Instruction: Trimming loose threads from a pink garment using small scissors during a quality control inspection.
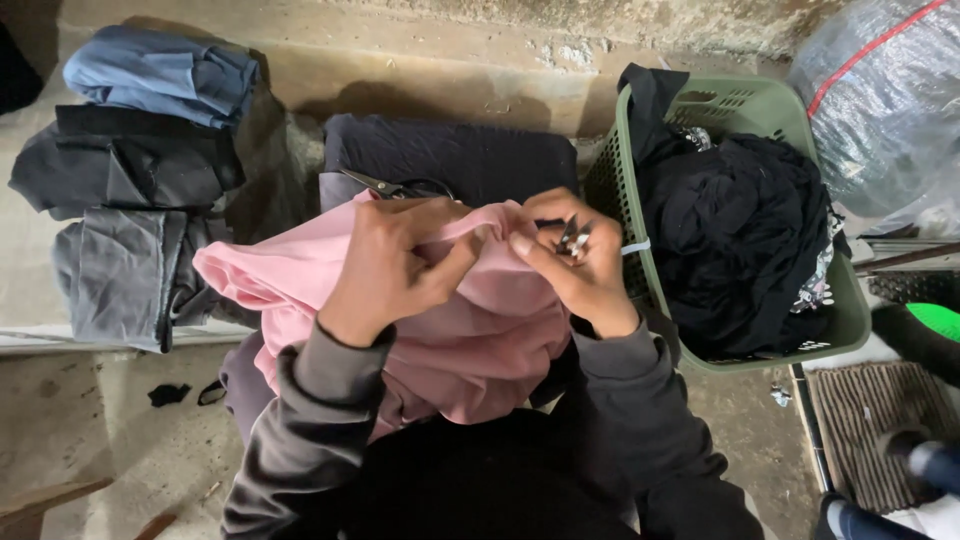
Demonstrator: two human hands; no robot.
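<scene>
Both hands pinch a pink garment (440, 330) on the lap: left hand (395, 265) bunching fabric, right hand (580, 265) also gripping what looks like small snips (573, 238). Beside them, a green basket (790, 110) holds dark clothes (735, 235).

I see pink cloth (450, 330). Green basket (790, 115), black clothes (740, 230) inside it. Blue cloth (160, 75) up top, dark grey cloth (130, 170) under it, lighter grey cloth (120, 280) lowest. My sleeves (300, 440) grey. Small snips (572, 238) silver.
</scene>
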